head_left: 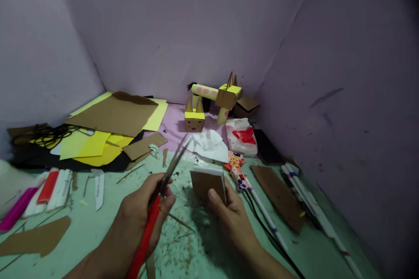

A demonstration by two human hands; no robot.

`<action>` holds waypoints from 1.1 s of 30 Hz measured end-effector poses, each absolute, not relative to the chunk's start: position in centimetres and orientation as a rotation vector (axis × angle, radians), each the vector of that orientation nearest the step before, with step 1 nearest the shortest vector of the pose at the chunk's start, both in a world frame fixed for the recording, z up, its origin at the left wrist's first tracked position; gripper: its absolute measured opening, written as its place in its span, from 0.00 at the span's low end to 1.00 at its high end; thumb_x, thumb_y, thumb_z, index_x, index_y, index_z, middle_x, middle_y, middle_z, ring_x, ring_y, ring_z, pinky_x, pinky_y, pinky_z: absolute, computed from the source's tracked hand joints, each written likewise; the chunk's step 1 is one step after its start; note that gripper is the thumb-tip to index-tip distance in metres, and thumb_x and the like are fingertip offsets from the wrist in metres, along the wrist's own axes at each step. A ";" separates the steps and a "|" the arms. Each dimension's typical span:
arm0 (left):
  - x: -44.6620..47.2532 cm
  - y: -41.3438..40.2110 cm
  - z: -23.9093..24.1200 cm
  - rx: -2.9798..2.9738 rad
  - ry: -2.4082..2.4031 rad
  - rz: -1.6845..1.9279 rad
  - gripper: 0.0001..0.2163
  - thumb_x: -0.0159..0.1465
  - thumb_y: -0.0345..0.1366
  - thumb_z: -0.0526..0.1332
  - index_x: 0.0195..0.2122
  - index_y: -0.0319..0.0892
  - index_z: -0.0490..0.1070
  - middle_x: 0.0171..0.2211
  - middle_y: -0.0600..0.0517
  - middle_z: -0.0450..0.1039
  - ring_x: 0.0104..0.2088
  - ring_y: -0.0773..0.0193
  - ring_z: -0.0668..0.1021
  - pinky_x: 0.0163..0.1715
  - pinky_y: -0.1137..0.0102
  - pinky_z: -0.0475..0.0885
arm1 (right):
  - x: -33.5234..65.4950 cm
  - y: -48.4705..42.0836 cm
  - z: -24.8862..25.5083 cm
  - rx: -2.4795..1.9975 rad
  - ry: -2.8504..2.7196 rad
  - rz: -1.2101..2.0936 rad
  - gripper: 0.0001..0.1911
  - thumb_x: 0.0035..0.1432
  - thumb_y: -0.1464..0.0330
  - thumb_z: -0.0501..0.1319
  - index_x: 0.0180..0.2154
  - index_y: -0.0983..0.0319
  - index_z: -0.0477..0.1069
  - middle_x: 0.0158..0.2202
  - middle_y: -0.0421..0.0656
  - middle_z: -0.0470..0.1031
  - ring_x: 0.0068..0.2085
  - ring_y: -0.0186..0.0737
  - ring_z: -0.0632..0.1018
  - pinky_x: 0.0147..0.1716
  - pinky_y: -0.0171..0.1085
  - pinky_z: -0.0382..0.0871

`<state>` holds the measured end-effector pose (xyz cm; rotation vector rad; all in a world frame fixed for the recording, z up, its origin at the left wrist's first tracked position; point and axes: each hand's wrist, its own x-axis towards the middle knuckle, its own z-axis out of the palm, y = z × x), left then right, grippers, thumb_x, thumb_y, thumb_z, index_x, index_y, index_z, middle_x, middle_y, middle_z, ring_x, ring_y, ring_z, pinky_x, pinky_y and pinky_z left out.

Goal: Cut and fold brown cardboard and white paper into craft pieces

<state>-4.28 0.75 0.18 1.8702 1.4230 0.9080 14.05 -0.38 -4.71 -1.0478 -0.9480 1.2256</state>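
My left hand (144, 211) is closed around a pair of scissors (148, 237) with red handles. Their metal blades point up and away from me. To its right, my right hand (231, 209) grips a small cardboard box (206, 183) by its right side, thumb on the brown front face. The box shows a pale upper edge, and its far side is hidden. Beyond the hands stand a small cardboard animal head (194, 121) with a yellow top and pointed ears, and a yellow paper-and-cardboard animal figure (229, 96) with pink spots.
Cardboard and yellow sheets (114, 111) lie at the back left. Glue bottles and markers (52, 187) and a white cutter (98, 187) are on the left. Crumpled paper (209, 144), a plastic packet (241, 136), a glue gun (237, 172) and a cardboard strip (278, 196) lie right.
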 end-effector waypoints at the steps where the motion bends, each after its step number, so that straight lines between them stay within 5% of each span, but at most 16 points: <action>1: -4.0 0.6 0.6 1.716 1.394 0.911 0.09 0.63 0.44 0.54 0.42 0.47 0.62 0.32 0.54 0.72 0.28 0.63 0.75 0.27 0.70 0.69 | 14.0 -0.5 -5.0 -1.078 -1.014 1.153 0.21 0.55 0.62 0.63 0.51 0.54 0.70 0.51 0.44 0.74 0.54 0.46 0.71 0.55 0.43 0.60; 5: -3.2 0.4 1.3 1.260 1.165 0.925 0.17 0.59 0.49 0.58 0.43 0.44 0.60 0.32 0.52 0.72 0.27 0.63 0.75 0.24 0.70 0.69 | 13.7 -1.1 -5.8 -1.067 -1.419 0.888 0.30 0.60 0.74 0.55 0.61 0.47 0.55 0.65 0.36 0.56 0.65 0.42 0.56 0.63 0.47 0.46; 9: -3.0 0.7 0.8 1.109 1.052 0.920 0.17 0.56 0.43 0.62 0.42 0.44 0.60 0.27 0.57 0.67 0.25 0.66 0.74 0.25 0.71 0.69 | 13.2 -1.5 -5.8 -0.977 -1.771 0.694 0.40 0.58 0.78 0.53 0.64 0.42 0.40 0.69 0.30 0.36 0.67 0.45 0.45 0.64 0.48 0.44; 12: -3.1 0.8 0.4 1.095 1.011 0.941 0.15 0.55 0.35 0.63 0.41 0.45 0.60 0.28 0.59 0.66 0.27 0.69 0.73 0.28 0.73 0.69 | 13.0 -1.8 -5.4 -0.979 -1.872 0.685 0.42 0.58 0.77 0.54 0.65 0.44 0.36 0.69 0.33 0.32 0.68 0.48 0.42 0.63 0.50 0.44; 15: -3.1 0.7 0.1 1.104 1.023 0.984 0.14 0.54 0.31 0.60 0.41 0.46 0.59 0.27 0.60 0.66 0.26 0.69 0.71 0.26 0.73 0.68 | 13.2 -2.2 -5.0 -0.990 -1.901 0.728 0.41 0.56 0.75 0.58 0.65 0.49 0.42 0.69 0.39 0.35 0.68 0.52 0.42 0.63 0.54 0.43; 18: -3.2 0.7 0.2 1.197 1.104 1.003 0.14 0.54 0.30 0.57 0.41 0.46 0.59 0.28 0.59 0.65 0.26 0.68 0.70 0.27 0.72 0.68 | 13.5 -2.2 -4.5 -0.962 -1.754 0.780 0.30 0.54 0.68 0.62 0.59 0.52 0.60 0.67 0.44 0.49 0.66 0.56 0.50 0.62 0.54 0.47; 22: -3.2 0.4 0.7 1.372 1.243 1.012 0.13 0.54 0.29 0.56 0.40 0.45 0.59 0.31 0.57 0.66 0.31 0.66 0.72 0.30 0.71 0.69 | 14.3 -1.5 -3.5 -0.902 -1.257 0.805 0.08 0.58 0.61 0.59 0.35 0.54 0.76 0.38 0.43 0.75 0.43 0.44 0.74 0.57 0.48 0.56; 26: -3.1 -0.2 1.0 1.542 1.366 1.000 0.11 0.55 0.30 0.55 0.39 0.46 0.60 0.29 0.58 0.65 0.28 0.67 0.72 0.28 0.72 0.68 | 15.9 -0.2 -2.4 -0.856 -0.873 1.008 0.15 0.55 0.55 0.61 0.25 0.57 0.75 0.18 0.36 0.66 0.26 0.36 0.71 0.56 0.49 0.59; 29: -3.1 -0.5 0.9 1.691 1.371 0.976 0.10 0.55 0.29 0.54 0.38 0.47 0.60 0.29 0.58 0.64 0.27 0.67 0.71 0.28 0.73 0.68 | 16.9 0.5 -2.1 -0.920 -0.738 1.174 0.13 0.47 0.55 0.68 0.27 0.58 0.75 0.19 0.36 0.69 0.28 0.36 0.74 0.47 0.44 0.67; 33: -2.9 -0.9 0.9 1.651 1.312 0.945 0.09 0.56 0.30 0.54 0.39 0.46 0.59 0.29 0.58 0.64 0.27 0.68 0.71 0.27 0.73 0.68 | 16.7 0.3 -2.0 -0.995 -0.885 1.648 0.22 0.40 0.58 0.71 0.38 0.61 0.76 0.34 0.44 0.78 0.30 0.39 0.77 0.28 0.35 0.68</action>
